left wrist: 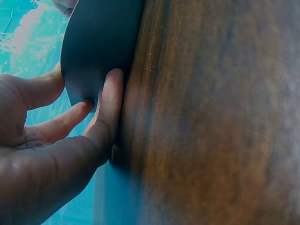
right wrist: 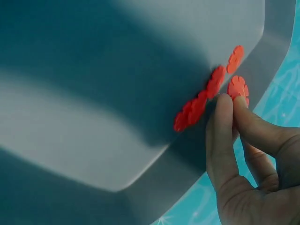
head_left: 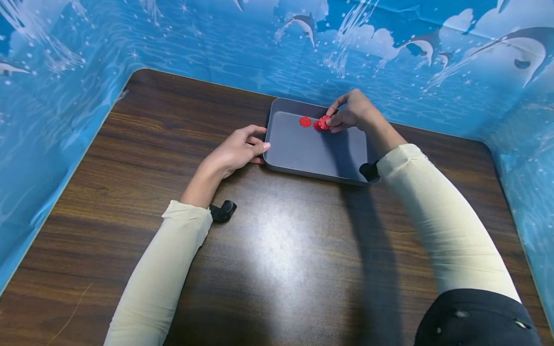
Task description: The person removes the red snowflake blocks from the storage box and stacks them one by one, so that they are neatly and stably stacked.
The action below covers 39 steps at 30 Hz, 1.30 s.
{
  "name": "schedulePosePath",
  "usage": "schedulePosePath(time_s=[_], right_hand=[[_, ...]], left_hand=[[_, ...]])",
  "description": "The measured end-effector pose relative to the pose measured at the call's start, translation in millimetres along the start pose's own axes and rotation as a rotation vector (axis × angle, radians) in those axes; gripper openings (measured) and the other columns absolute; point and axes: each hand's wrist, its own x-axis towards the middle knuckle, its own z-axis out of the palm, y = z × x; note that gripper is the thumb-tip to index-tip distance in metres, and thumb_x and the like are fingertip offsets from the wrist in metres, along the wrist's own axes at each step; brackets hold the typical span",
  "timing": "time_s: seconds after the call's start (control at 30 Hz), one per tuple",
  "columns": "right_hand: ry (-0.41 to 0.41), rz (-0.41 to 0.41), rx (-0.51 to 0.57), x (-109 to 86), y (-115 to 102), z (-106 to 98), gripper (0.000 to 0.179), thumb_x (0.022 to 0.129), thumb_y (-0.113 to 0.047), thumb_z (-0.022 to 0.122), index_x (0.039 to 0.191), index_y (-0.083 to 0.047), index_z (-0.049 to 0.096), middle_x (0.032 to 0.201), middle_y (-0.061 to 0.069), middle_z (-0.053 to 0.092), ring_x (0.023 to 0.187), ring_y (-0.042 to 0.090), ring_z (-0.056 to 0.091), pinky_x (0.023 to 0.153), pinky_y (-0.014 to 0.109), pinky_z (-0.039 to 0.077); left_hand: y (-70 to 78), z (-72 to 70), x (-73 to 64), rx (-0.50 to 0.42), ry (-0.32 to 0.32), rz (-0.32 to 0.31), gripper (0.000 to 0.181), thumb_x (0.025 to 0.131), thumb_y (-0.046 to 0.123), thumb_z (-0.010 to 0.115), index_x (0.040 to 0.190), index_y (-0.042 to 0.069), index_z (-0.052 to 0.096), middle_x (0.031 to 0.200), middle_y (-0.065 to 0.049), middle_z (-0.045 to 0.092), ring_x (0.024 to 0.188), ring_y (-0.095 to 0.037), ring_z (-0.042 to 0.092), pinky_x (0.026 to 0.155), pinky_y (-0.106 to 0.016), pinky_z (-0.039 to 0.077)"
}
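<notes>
A shallow grey tray (head_left: 298,151) lies on the table. My left hand (head_left: 237,148) grips its left side, thumb at the rim and fingers against the outer wall (left wrist: 93,51). Over the far part of the tray, my right hand (head_left: 352,111) pinches a red notched plastic disc (right wrist: 238,86) between thumb and fingertips. Several more such red discs (right wrist: 191,114) lie in the tray just beside those fingertips, some overlapping in a row. From the head view, one loose disc (head_left: 305,122) shows left of the others, while the right hand partly covers the rest.
The dark wood-grain table (head_left: 130,182) stretches around the tray. A blue curtain with dolphins (head_left: 242,57) stands right behind the table's far edge. Black wrist cameras (head_left: 223,211) sit at both sleeve cuffs; the right one hangs over the tray's near right corner.
</notes>
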Motion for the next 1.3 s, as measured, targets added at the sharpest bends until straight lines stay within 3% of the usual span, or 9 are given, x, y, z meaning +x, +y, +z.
schedulePosePath(time_s=[0.4, 0.7, 0.87, 0.93, 1.0, 1.1, 1.13, 1.2, 1.3], right_hand=[[0.010, 0.048, 0.020, -6.2, 11.3, -36.1, 0.022, 0.102, -0.004, 0.072, 0.122, 0.001, 0.068, 0.078, 0.000, 0.074, 0.071, 0.013, 0.079, 0.078, 0.032, 0.069], [-0.007, 0.094, 0.032, -16.5, 26.0, -76.2, 0.006, 0.104, -0.005, 0.069, 0.108, -0.008, 0.069, 0.075, -0.001, 0.077, 0.070, 0.011, 0.080, 0.075, 0.029, 0.069], [-0.043, 0.144, 0.021, -17.8, 40.7, -96.5, 0.007, 0.105, -0.006, 0.068, 0.109, -0.011, 0.069, 0.077, -0.003, 0.076, 0.073, 0.010, 0.079, 0.071, 0.025, 0.067], [-0.059, 0.161, 0.004, -17.9, 47.7, -104.1, 0.008, 0.105, -0.006, 0.069, 0.110, -0.012, 0.069, 0.079, -0.003, 0.076, 0.075, 0.009, 0.079, 0.075, 0.026, 0.068], [-0.066, 0.170, -0.050, -18.2, 55.4, -111.0, 0.009, 0.105, -0.011, 0.070, 0.113, -0.013, 0.070, 0.082, -0.003, 0.079, 0.080, 0.008, 0.080, 0.096, 0.034, 0.065], [-0.056, 0.159, -0.178, -20.9, 67.9, -119.6, 0.014, 0.105, -0.019, 0.073, 0.117, -0.013, 0.074, 0.097, -0.003, 0.080, 0.098, 0.010, 0.074, 0.120, 0.051, 0.050], [-0.054, 0.157, -0.215, -21.8, 71.8, -122.0, 0.017, 0.105, -0.022, 0.074, 0.119, -0.013, 0.074, 0.099, -0.002, 0.080, 0.101, 0.012, 0.074, 0.121, 0.054, 0.046], [-0.069, 0.160, -0.273, -23.2, 79.2, -126.8, 0.020, 0.104, -0.026, 0.075, 0.120, -0.014, 0.075, 0.099, -0.005, 0.080, 0.102, 0.012, 0.070, 0.111, 0.048, 0.052], [-0.126, 0.183, -0.179, -24.0, 89.1, -133.5, 0.013, 0.106, -0.019, 0.071, 0.117, -0.012, 0.074, 0.090, -0.007, 0.079, 0.091, 0.006, 0.074, 0.094, 0.033, 0.062]], left_hand=[[0.5, 0.0, -0.3, -0.009, -0.003, 0.002, 0.060, 0.113, 0.019, 0.057, 0.168, 0.015, 0.034, 0.151, -0.021, 0.052, 0.127, -0.034, 0.064, 0.109, -0.044, 0.060], [0.8, 0.2, -0.1, 0.000, -0.002, 0.001, 0.060, 0.113, 0.020, 0.057, 0.168, 0.015, 0.033, 0.151, -0.020, 0.052, 0.128, -0.034, 0.064, 0.109, -0.044, 0.060], [0.8, 0.0, -0.4, -0.007, -0.002, -0.001, 0.060, 0.113, 0.019, 0.057, 0.169, 0.015, 0.033, 0.152, -0.020, 0.052, 0.128, -0.035, 0.064, 0.110, -0.044, 0.059], [0.8, -0.2, -0.6, -0.008, -0.002, -0.002, 0.060, 0.113, 0.019, 0.057, 0.169, 0.015, 0.033, 0.152, -0.020, 0.052, 0.127, -0.035, 0.064, 0.110, -0.044, 0.059], [0.6, -0.2, -0.7, -0.008, -0.002, -0.004, 0.060, 0.113, 0.020, 0.056, 0.169, 0.015, 0.033, 0.152, -0.020, 0.052, 0.127, -0.035, 0.064, 0.110, -0.044, 0.059], [1.0, 0.0, -0.7, -0.003, -0.003, -0.006, 0.060, 0.114, 0.020, 0.056, 0.169, 0.015, 0.033, 0.152, -0.020, 0.052, 0.127, -0.035, 0.065, 0.110, -0.044, 0.059], [1.1, 0.0, -0.8, -0.002, -0.003, -0.007, 0.060, 0.114, 0.020, 0.056, 0.169, 0.015, 0.033, 0.152, -0.020, 0.052, 0.126, -0.035, 0.065, 0.110, -0.044, 0.059], [1.0, -0.2, -0.8, -0.002, -0.003, -0.007, 0.060, 0.114, 0.020, 0.056, 0.169, 0.015, 0.033, 0.152, -0.020, 0.052, 0.126, -0.035, 0.065, 0.110, -0.044, 0.059], [1.1, -0.5, -1.0, -0.001, -0.005, -0.006, 0.060, 0.114, 0.020, 0.056, 0.169, 0.015, 0.033, 0.151, -0.020, 0.053, 0.125, -0.035, 0.065, 0.110, -0.044, 0.059]])
